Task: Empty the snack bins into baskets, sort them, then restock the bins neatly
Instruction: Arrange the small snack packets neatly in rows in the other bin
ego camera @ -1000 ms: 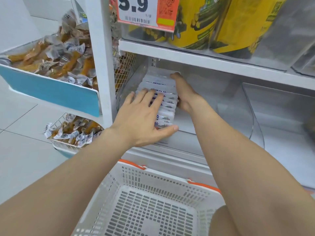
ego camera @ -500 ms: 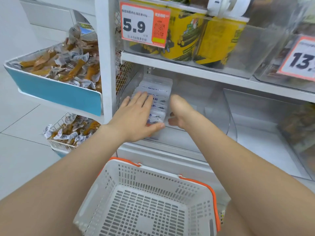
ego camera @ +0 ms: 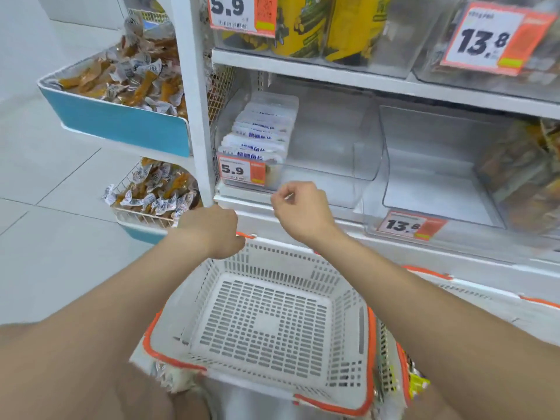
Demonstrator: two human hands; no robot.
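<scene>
Packets (ego camera: 257, 137) rowed in clear bin (ego camera: 336, 137), basket (ego camera: 272, 259) below.
Right grip (ego camera: 303, 211) curled together, empty; left grip (ego camera: 212, 230): cannot tell.

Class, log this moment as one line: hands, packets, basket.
left hand: at basket rim, grip hidden | right hand: curled, empty | packets: lined up in clear bin

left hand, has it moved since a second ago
Yes: the left hand came off the white packets in the clear bin, back down to the basket rim.
</scene>
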